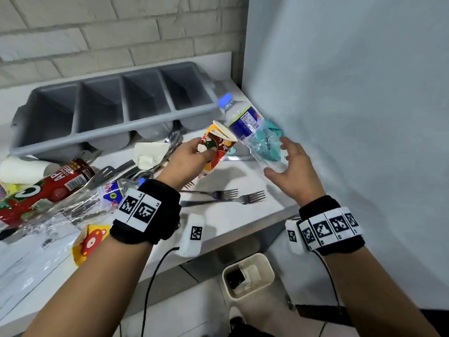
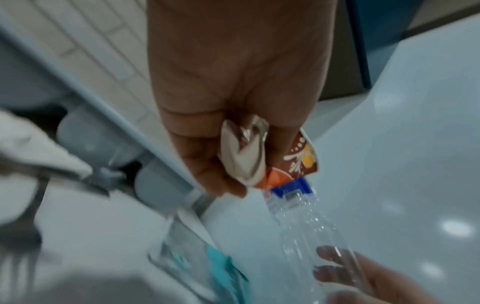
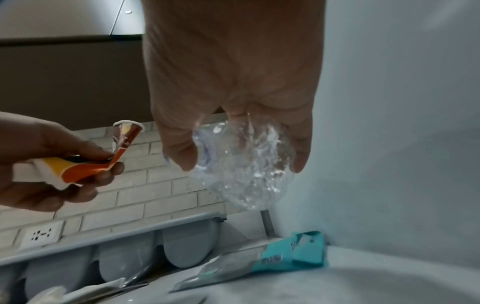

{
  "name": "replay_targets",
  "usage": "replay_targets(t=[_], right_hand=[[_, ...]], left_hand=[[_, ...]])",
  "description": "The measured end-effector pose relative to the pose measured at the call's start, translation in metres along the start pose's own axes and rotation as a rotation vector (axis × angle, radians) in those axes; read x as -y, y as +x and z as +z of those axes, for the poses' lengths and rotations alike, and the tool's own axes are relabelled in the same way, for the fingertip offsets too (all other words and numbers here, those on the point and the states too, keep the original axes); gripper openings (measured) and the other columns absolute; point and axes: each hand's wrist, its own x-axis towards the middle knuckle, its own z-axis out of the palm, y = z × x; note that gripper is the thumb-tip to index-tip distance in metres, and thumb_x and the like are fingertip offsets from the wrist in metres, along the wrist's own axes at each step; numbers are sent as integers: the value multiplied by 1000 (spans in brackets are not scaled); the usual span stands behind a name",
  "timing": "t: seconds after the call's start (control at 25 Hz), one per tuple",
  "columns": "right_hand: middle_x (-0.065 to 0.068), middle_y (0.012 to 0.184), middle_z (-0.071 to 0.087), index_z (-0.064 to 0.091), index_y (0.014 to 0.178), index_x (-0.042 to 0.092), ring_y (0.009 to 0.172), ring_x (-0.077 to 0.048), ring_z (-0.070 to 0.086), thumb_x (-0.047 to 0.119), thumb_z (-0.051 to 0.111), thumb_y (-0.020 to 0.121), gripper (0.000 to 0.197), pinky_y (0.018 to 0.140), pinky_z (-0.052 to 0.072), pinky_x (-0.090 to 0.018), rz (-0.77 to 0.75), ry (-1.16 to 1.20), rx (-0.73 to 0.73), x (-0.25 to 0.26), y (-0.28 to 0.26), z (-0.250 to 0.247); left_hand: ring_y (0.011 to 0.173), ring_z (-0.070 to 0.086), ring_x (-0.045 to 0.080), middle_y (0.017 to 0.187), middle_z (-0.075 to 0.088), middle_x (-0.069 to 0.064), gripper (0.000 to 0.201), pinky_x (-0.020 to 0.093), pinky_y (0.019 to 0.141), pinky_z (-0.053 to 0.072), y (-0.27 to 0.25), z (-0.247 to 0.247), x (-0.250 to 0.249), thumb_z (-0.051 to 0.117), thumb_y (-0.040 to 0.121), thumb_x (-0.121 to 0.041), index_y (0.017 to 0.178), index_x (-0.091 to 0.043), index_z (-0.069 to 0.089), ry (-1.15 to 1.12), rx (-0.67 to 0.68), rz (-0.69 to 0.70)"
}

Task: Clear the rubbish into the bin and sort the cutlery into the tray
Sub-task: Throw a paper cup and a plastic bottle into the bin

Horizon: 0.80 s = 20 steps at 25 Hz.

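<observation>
My left hand (image 1: 201,152) grips a crushed paper cup (image 1: 218,144) printed red, orange and white, above the white counter in front of the grey cutlery tray (image 1: 114,127). The cup's flattened side (image 2: 244,156) shows under my fingers. My right hand (image 1: 289,164) holds the base of a clear plastic bottle (image 1: 245,125) with a blue cap and blue label, tilted in the air near the right wall. Its clear base (image 3: 241,164) sits between my thumb and fingers. Two forks (image 1: 233,198) lie on the counter below my hands. A cream bin (image 1: 269,268) stands on the floor under the counter edge.
A teal wrapper (image 3: 293,253) lies by the wall. At the left lie a red bottle (image 1: 48,188), a crushed clear bottle (image 1: 97,198), a yellow bear-printed cup (image 1: 90,242), a white cup (image 1: 21,169), a crumpled napkin (image 1: 150,154) and more cutlery (image 1: 114,171).
</observation>
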Motion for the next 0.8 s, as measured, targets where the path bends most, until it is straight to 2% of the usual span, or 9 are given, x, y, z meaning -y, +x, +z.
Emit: replay_targets(t=[0.12,0.24,0.32,0.36,0.4,0.48,0.6,0.68,0.8], right_hand=[[-12,126,51,41,134,10,104,-21,55,32,66,64,78,91,46,-31,16,145,-137,-3,-56,7],[-10,120,52,42,131,8,92,-13,54,26,66,62,75,86,47,-30,82,251,-298,-15,-113,27],[-18,117,53,41,130,6,99,-25,58,21,68,63,74,90,51,-43,127,296,-419,-31,-148,46],[-21,115,53,41,129,4,100,-29,58,20,68,64,73,91,51,-44,156,290,-449,-40,-164,55],[-23,113,52,42,128,-1,99,-28,57,19,67,64,71,91,51,-40,188,266,-456,-50,-184,65],[-23,109,49,42,124,-8,97,-16,49,22,64,65,70,89,46,-30,233,246,-414,-70,-221,81],[-11,113,45,39,127,-7,102,-19,49,25,68,63,77,90,47,-37,419,273,-272,-108,-278,108],[-9,120,47,38,131,-2,108,-26,52,28,70,63,81,94,46,-42,532,251,-147,-137,-307,128],[-14,132,47,31,139,11,116,-30,51,12,74,72,79,99,46,-41,759,286,49,-185,-331,162]], left_hand=[[51,61,7,74,63,1,15,21,51,49,-35,13,16,51,91,-6,91,-18,59,-265,111,-33],[63,65,15,81,66,6,15,29,56,51,-70,27,40,50,92,-6,100,-15,57,-262,237,-63],[76,65,21,91,67,8,17,30,63,53,-91,37,55,50,91,-9,103,-17,58,-187,295,-69],[76,64,23,90,67,8,17,30,61,53,-100,41,62,50,91,-8,101,-19,59,-180,328,-81],[74,63,24,85,66,8,18,30,58,53,-110,46,72,49,91,-7,96,-21,60,-184,370,-111],[70,63,23,77,65,10,23,29,61,50,-126,56,95,51,86,-7,84,-27,61,-186,425,-176],[63,60,22,77,61,18,19,26,57,46,-143,76,145,49,80,-6,79,-21,60,-158,482,-313],[76,58,29,86,62,25,17,41,66,47,-143,93,188,48,78,-10,80,-23,60,-88,498,-424],[83,61,31,89,66,17,19,55,85,52,-128,131,258,53,80,-11,94,-20,63,34,473,-553]])
